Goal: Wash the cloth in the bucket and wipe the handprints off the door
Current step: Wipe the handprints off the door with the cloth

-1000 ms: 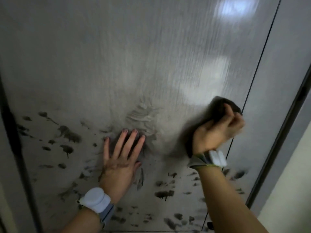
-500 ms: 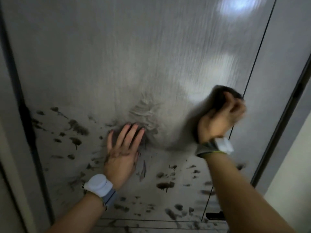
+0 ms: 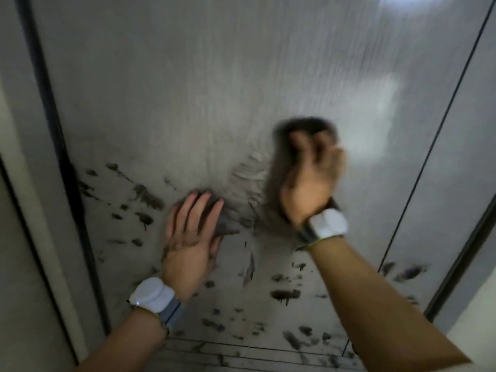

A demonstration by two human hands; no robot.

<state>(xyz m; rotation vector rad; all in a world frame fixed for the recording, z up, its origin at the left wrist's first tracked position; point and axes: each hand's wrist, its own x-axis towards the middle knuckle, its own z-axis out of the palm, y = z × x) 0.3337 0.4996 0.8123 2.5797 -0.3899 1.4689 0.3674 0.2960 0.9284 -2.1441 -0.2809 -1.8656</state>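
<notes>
In the head view, a grey door [image 3: 214,76] with a faint vertical grain fills most of the frame, seen from close up, with bright patches of reflected light toward its upper right. The right hand [image 3: 312,181] is curled round a dark cloth [image 3: 303,127], gripping it in a bunch and holding it against the door a little right of centre; both hand and cloth are blurred. The left hand [image 3: 192,237] lies flat on the door, fingers straight and slightly spread, pointing up, holding nothing, just left of and lower than the right hand. Dark handprints [image 3: 146,197] and smears dot the lower part of the door, to the left of the left hand, between and below the two wrists, and out toward the lower right edge. A pale swirl of smudge [image 3: 249,170] sits between the hands, just beside the cloth. Each wrist carries a white wrist device [image 3: 151,294] on a band. A dark door frame [image 3: 51,124] runs down the left side.
</notes>
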